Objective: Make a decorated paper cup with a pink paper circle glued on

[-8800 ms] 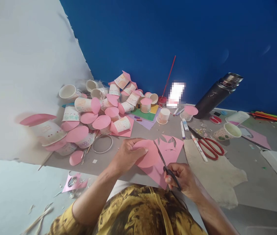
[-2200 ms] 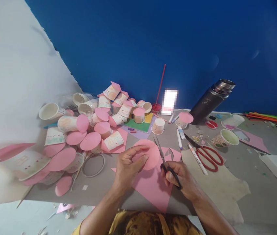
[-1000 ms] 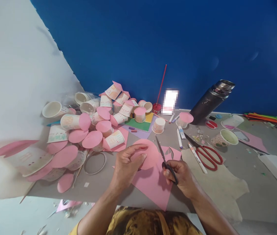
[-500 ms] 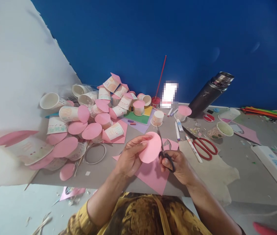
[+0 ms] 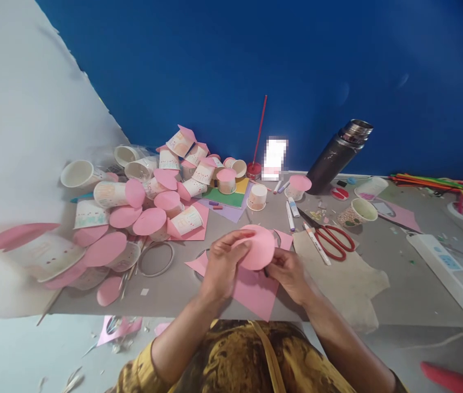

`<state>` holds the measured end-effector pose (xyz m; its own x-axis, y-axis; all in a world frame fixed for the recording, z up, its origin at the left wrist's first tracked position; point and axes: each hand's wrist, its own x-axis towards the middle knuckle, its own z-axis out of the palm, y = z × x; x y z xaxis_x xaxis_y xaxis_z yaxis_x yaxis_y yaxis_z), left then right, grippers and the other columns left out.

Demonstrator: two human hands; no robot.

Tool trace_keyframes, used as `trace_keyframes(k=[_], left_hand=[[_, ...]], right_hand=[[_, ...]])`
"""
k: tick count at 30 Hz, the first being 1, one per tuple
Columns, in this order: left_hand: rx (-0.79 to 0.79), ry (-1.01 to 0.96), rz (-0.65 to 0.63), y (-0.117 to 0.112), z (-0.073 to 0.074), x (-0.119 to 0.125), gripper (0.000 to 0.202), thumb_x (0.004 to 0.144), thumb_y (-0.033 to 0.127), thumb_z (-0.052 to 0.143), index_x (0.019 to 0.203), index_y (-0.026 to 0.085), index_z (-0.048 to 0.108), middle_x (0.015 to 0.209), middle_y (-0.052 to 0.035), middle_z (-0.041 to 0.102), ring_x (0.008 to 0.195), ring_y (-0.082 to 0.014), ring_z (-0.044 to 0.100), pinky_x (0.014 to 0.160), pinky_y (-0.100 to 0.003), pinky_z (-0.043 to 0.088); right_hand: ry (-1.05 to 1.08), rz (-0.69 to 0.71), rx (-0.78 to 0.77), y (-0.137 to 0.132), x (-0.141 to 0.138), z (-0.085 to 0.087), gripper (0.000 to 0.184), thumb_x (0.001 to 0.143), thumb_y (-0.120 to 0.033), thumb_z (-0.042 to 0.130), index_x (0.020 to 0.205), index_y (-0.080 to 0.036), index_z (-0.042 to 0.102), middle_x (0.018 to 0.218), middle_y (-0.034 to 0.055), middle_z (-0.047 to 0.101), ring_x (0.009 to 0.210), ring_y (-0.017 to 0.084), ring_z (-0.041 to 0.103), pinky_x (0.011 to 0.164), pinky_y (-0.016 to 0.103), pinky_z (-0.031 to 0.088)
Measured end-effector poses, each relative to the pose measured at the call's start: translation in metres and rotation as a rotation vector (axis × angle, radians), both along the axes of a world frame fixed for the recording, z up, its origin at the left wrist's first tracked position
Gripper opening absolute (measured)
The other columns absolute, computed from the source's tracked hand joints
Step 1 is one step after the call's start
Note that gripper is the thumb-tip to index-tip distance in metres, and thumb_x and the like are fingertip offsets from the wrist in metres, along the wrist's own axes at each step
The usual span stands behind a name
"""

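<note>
Between thumb and fingers, my left hand (image 5: 222, 265) pinches a round pink paper disc (image 5: 260, 248) by its left side. My right hand (image 5: 290, 274) is closed at the disc's lower right edge. A dark bit of the black-handled scissors (image 5: 267, 271) shows by its fingertips; the blades are hidden behind the disc. Beneath both hands lies a sheet of pink paper (image 5: 256, 295) with cut-out gaps. To the right, red-handled scissors (image 5: 335, 243) rest beside a white marker (image 5: 317, 244) on a beige sheet (image 5: 337, 289).
Many paper cups with pink discs (image 5: 149, 221) crowd the left. A grey tape ring (image 5: 156, 259) lies before them. Behind my hands stand a small cup (image 5: 258, 197) and a disc-topped cup (image 5: 295, 188). A dark flask (image 5: 335, 158) leans at the back; a white power strip (image 5: 448, 273) sits right.
The disc has turned flatter in my left hand. My right hand has come in against its edge, and the scissors, plainly seen before, are now mostly hidden. The whole view has shifted slightly.
</note>
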<state>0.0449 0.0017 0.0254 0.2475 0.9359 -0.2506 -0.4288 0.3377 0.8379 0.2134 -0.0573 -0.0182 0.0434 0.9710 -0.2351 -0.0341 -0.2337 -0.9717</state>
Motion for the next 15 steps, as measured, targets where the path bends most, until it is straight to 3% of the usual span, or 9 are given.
trace_keyframes(k=[3, 7, 11, 15], left_hand=[[0.068, 0.129, 0.132, 0.004, -0.002, -0.011, 0.024, 0.072, 0.032, 0.083, 0.093, 0.019, 0.081, 0.108, -0.0067, 0.076, 0.088, -0.0174, 0.066, 0.067, -0.022, 0.053], [0.091, 0.096, 0.059, 0.006, -0.001, -0.026, 0.035, 0.076, 0.037, 0.08, 0.107, 0.021, 0.078, 0.122, -0.0089, 0.072, 0.089, -0.0199, 0.068, 0.063, -0.025, 0.054], [0.258, 0.095, -0.075, 0.002, -0.001, -0.031, 0.055, 0.072, 0.025, 0.083, 0.126, 0.023, 0.071, 0.145, -0.0104, 0.06, 0.121, -0.0279, 0.062, 0.084, -0.028, 0.057], [0.37, 0.175, -0.104, -0.002, 0.002, -0.031, 0.069, 0.067, 0.011, 0.078, 0.134, 0.023, 0.066, 0.149, -0.0095, 0.057, 0.137, -0.0293, 0.053, 0.103, -0.032, 0.052]], right_hand=[[-0.433, -0.114, 0.06, -0.003, 0.007, -0.004, 0.019, 0.082, -0.036, 0.068, 0.092, -0.019, 0.071, 0.073, 0.0027, 0.072, 0.063, 0.018, 0.064, 0.056, 0.026, 0.044], [-0.947, 0.007, 0.197, -0.01, 0.011, -0.011, 0.015, 0.091, -0.027, 0.059, 0.099, -0.022, 0.071, 0.088, 0.0086, 0.078, 0.081, 0.026, 0.073, 0.07, 0.032, 0.05], [-1.126, 0.049, 0.317, -0.016, 0.007, -0.018, 0.022, 0.096, -0.018, 0.053, 0.11, -0.021, 0.069, 0.097, 0.0098, 0.079, 0.089, 0.027, 0.074, 0.075, 0.032, 0.053], [-1.131, 0.001, 0.452, -0.019, 0.006, -0.026, 0.024, 0.1, -0.018, 0.048, 0.111, -0.021, 0.069, 0.108, 0.0105, 0.079, 0.094, 0.026, 0.075, 0.078, 0.033, 0.056]])
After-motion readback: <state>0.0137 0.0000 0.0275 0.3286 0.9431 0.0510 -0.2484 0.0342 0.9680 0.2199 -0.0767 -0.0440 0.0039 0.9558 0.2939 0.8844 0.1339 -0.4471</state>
